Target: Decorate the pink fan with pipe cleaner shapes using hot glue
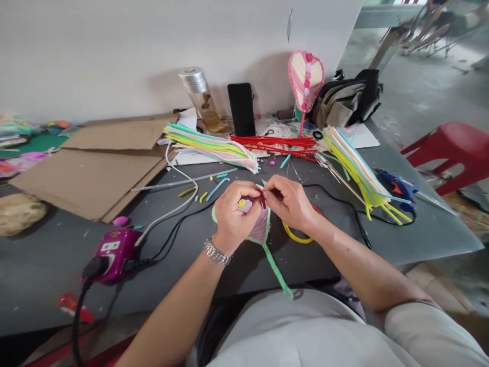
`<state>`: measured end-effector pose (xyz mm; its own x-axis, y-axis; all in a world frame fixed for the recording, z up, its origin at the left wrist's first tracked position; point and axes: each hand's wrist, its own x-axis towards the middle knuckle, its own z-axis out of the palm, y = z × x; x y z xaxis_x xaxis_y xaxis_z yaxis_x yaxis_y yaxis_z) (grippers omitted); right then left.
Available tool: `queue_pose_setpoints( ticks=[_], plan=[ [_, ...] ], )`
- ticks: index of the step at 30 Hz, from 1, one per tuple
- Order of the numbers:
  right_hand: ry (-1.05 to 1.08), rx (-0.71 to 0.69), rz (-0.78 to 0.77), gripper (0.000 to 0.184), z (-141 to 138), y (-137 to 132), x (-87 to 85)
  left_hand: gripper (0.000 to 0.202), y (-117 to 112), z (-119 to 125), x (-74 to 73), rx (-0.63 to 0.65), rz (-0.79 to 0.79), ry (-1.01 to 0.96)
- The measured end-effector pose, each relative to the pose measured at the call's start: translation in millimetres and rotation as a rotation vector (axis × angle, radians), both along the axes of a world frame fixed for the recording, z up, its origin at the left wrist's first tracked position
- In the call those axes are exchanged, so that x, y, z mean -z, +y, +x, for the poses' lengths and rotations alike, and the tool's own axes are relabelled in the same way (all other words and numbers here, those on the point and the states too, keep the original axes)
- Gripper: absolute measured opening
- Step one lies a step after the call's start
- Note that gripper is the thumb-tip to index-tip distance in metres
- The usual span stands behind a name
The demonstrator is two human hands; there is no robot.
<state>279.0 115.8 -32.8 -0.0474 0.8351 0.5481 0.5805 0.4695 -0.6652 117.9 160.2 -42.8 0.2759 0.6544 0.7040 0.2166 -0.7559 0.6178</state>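
Observation:
Both of my hands meet over the middle of the table, fingertips pinched together. Between them is a short red pipe cleaner, gripped by my left hand and by my right hand. Under the hands lies a small lilac fan edged in mint green, partly covered by my left hand. Its twisted green handle points toward my body and ends in a loop. A yellow ring-shaped handle, perhaps of scissors, shows beneath my right wrist.
Pipe cleaner bundles lie behind: a pastel one, a red one and another pastel one. A blue glue gun, purple power socket, cardboard, glass bottle, phone and finished pink fan surround the workspace.

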Motion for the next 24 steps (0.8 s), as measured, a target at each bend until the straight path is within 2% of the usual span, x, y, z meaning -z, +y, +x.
queue_pose_setpoints(
  ticks=[3,5,10,14,17,20,24],
  plan=[
    [0.079,-0.006,-0.050,0.014,-1.5,-1.0,-1.4,0.012,-0.1,-0.1,0.1,-0.006,-0.023,-0.013],
    [0.101,-0.001,-0.041,0.013,-1.7,-0.9,-1.2,0.012,-0.1,0.9,0.5,0.010,-0.110,-0.062],
    [0.001,0.028,0.085,0.014,0.9,2.7,4.3,0.013,0.1,4.8,-0.7,0.189,-0.638,-0.282],
    [-0.101,0.058,0.191,0.016,3.9,4.4,5.3,0.026,1.7,4.7,-6.4,0.306,-0.924,-0.463],
    [-0.160,0.093,0.245,0.016,5.2,4.5,4.3,0.024,2.7,3.3,-9.9,0.387,-1.102,-0.496],
    [-0.237,0.104,0.272,0.015,4.6,4.7,4.7,0.026,3.1,2.8,-9.8,0.386,-1.126,-0.487],
    [-0.318,0.124,0.291,0.014,2.2,5.1,6.5,0.027,3.0,3.3,-6.6,0.327,-1.075,-0.488]
  ],
)
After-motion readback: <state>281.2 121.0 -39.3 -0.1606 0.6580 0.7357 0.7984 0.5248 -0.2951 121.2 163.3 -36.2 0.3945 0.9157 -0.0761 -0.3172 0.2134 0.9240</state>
